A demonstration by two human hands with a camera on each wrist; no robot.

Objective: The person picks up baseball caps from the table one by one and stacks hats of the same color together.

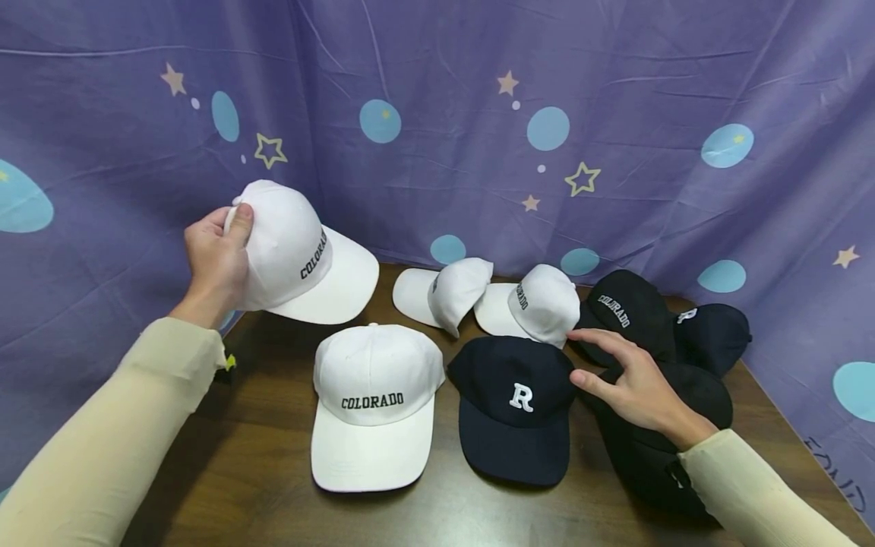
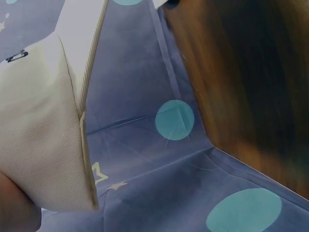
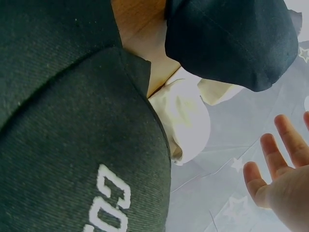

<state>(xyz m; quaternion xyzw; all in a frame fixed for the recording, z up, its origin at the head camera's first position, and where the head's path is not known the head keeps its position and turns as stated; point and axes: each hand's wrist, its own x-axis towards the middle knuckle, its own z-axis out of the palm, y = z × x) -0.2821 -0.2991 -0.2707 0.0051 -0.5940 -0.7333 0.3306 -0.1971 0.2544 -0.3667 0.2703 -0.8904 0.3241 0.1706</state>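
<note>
Your left arm reaches up and forward, and your left hand (image 1: 217,251) grips the raised white cap (image 1: 280,254) by its back, thumb on the crown, brim angled rightward. You hold it above the bench (image 1: 266,463), left of and higher than the navy R cap (image 1: 516,422). A front white cap (image 1: 374,403) sits just left of the navy R cap; two rear white caps (image 1: 550,300) lie behind it. To its right, your right hand (image 1: 642,387) hovers over black caps (image 1: 642,304), thumb and fingers spread apart.
</note>
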